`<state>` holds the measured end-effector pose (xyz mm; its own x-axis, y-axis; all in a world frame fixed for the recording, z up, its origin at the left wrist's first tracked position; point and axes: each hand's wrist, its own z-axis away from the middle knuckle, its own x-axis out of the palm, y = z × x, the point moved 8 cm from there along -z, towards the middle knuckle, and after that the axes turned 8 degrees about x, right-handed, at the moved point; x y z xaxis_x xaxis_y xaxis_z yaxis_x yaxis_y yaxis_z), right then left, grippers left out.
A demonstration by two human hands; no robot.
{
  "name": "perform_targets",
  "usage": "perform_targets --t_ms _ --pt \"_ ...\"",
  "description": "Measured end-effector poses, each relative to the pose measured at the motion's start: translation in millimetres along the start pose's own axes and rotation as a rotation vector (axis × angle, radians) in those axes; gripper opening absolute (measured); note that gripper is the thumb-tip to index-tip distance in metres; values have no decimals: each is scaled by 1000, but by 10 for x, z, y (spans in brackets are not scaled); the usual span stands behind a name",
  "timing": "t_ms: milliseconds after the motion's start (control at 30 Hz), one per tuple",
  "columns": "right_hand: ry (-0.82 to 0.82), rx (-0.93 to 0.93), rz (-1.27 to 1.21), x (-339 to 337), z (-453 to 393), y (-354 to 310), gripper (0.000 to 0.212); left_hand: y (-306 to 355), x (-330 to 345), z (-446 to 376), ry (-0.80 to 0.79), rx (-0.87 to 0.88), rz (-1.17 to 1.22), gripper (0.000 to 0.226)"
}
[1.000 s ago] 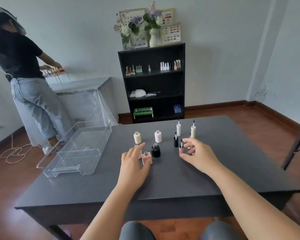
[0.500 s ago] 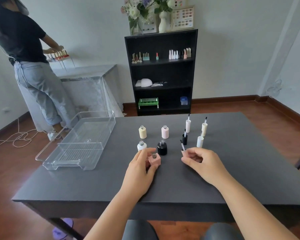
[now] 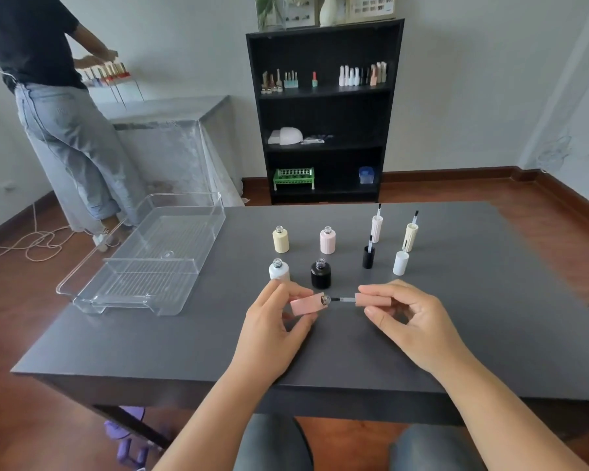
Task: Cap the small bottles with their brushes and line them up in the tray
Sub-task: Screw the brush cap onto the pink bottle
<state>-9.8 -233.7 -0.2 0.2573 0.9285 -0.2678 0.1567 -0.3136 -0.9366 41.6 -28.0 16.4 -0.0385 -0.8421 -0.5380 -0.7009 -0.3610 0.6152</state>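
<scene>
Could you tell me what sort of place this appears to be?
Probably a room set up as a nail-polish workspace: a dark table with small bottles, a black shelf of polish bottles, and colour charts on top.

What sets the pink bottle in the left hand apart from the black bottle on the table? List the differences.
The pink bottle is blocky and flat-sided; the black bottle is round. The pink bottle lies tipped sideways, gripped in the left hand above the table; the black bottle stands upright on it, untouched. A brush tip is at the pink bottle's mouth; nothing is at the black bottle's. Both are uncapped.
</scene>
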Motion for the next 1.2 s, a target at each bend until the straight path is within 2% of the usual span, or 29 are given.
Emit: perform_targets --t_ms 533,833,1200 --pt "13 -110 97 22 37 -55 35 68 5 4 -14 52 -76 28" --pt "42 -274 279 117 111 -253 37 160 63 23 -51 172 -238 23" --pt "48 -362 372 181 162 -377 35 168 102 41 -117 203 -119 26"
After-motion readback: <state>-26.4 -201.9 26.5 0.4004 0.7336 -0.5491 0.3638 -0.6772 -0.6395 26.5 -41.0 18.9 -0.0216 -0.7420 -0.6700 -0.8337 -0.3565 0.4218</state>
